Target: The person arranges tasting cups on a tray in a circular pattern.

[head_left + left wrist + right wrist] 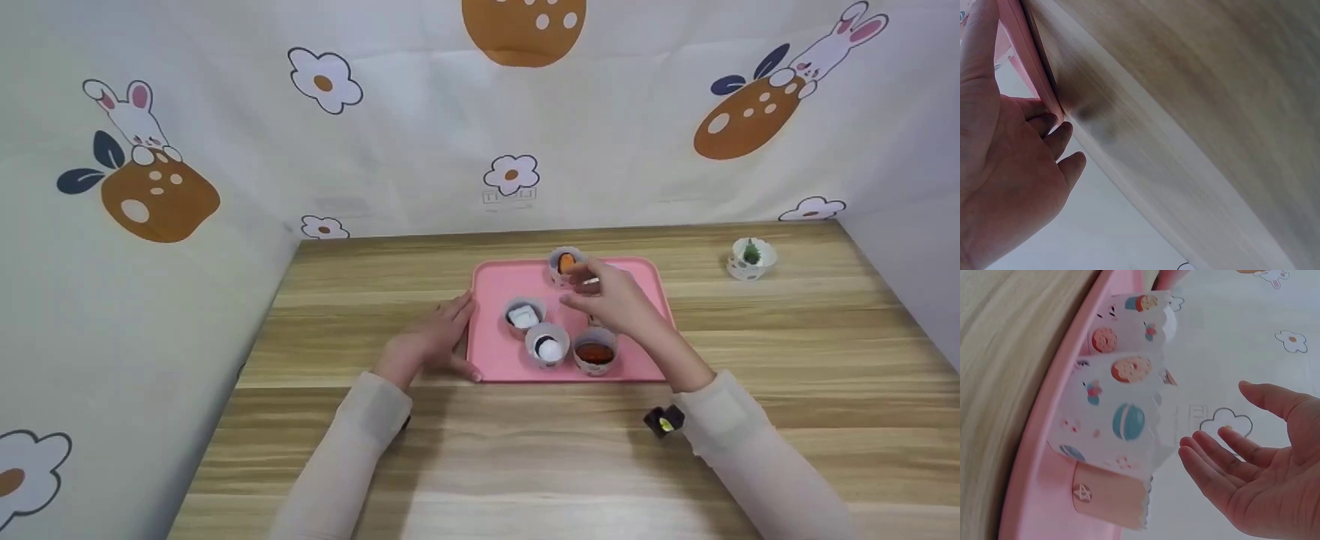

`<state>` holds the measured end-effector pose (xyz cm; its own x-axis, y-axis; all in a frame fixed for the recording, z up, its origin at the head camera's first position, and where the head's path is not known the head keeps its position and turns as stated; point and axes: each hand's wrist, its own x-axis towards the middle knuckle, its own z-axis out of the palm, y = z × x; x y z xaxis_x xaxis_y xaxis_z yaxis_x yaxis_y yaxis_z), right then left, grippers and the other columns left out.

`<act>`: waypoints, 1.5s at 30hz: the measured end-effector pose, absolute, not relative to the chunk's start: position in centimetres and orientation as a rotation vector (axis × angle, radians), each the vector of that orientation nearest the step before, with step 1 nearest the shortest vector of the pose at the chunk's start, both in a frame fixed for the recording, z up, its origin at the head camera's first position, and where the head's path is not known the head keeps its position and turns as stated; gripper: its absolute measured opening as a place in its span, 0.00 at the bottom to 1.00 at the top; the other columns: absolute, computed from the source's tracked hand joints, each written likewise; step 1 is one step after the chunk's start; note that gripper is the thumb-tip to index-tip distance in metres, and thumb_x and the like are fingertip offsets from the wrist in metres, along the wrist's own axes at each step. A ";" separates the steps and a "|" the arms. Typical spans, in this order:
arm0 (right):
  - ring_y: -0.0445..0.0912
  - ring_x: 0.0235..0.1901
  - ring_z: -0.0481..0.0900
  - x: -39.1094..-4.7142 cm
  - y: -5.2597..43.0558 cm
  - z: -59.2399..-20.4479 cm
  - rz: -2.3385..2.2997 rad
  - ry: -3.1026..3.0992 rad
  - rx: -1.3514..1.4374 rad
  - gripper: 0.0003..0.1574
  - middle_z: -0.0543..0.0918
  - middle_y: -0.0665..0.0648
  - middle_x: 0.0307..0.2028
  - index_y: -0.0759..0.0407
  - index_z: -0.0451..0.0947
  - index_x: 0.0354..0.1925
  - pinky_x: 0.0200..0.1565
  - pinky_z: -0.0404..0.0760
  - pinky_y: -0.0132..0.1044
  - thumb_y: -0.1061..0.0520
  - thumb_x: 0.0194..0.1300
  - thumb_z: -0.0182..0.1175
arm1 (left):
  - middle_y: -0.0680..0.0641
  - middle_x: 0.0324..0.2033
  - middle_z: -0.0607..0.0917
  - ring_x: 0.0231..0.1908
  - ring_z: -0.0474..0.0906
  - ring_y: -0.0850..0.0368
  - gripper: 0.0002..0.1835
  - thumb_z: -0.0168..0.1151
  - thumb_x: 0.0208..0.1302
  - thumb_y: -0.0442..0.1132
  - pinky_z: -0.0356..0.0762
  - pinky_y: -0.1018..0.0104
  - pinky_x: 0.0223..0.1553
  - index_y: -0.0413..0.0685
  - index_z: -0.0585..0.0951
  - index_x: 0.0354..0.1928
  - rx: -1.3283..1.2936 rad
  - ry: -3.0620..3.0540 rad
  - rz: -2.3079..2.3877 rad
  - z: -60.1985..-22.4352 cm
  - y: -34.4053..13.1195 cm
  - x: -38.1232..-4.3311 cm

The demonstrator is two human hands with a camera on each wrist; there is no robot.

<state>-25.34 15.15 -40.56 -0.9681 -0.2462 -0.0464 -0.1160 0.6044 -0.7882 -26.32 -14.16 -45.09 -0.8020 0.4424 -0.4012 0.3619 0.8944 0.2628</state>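
Note:
My left hand (431, 337) rests against the left edge of the pink tray (491, 281), its fingers along the rim and the thumb by the near corner. Over the tray's right half hovers my right hand (619, 300), fingers loosely bent, nothing between them. Nearest its fingertips is a paper cup with an orange piece (566, 262). Closer to me stand paper cups with a white block (523, 317), a white ball (549, 349) and reddish-brown contents (595, 354). The right wrist view shows a printed cup (1112, 408) beside a beige cup (1112, 495). My right hand partly hides something on the tray.
A paper cup with a green leafy piece (751, 255) stands apart at the back right of the wooden table (540, 450). A patterned cloth (420, 150) hangs behind the table. A small dark object (664, 421) shows beside my right cuff.

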 end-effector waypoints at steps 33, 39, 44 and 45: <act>0.66 0.64 0.74 -26.8 26.1 -39.9 -1.408 2.942 0.007 0.36 0.75 0.71 0.62 0.68 0.68 0.65 0.62 0.78 0.59 0.49 0.68 0.63 | 0.51 0.81 0.37 0.80 0.36 0.47 0.69 0.71 0.47 0.70 0.41 0.50 0.80 0.52 0.39 0.80 0.566 2.591 0.267 -45.1 -14.2 -26.3; 0.63 0.64 0.74 -27.4 28.2 -40.1 -1.415 2.989 0.085 0.38 0.76 0.69 0.62 0.66 0.68 0.66 0.61 0.78 0.54 0.44 0.68 0.62 | 0.48 0.81 0.39 0.80 0.37 0.47 0.69 0.72 0.48 0.69 0.41 0.52 0.81 0.49 0.40 0.80 0.606 2.598 0.225 -45.0 -14.2 -26.3; 0.62 0.65 0.74 -28.1 29.6 -40.2 -1.432 2.997 0.179 0.41 0.75 0.68 0.63 0.65 0.66 0.67 0.62 0.77 0.54 0.42 0.68 0.62 | 0.48 0.81 0.39 0.80 0.37 0.48 0.69 0.72 0.48 0.68 0.42 0.52 0.81 0.48 0.40 0.80 0.614 2.601 0.217 -44.9 -14.2 -26.3; 0.62 0.65 0.73 -28.2 29.9 -40.2 -1.436 2.999 0.201 0.41 0.75 0.68 0.64 0.65 0.66 0.67 0.62 0.77 0.53 0.41 0.68 0.62 | 0.48 0.81 0.39 0.80 0.37 0.48 0.69 0.72 0.47 0.68 0.42 0.52 0.80 0.48 0.40 0.80 0.608 2.599 0.224 -44.9 -14.2 -26.3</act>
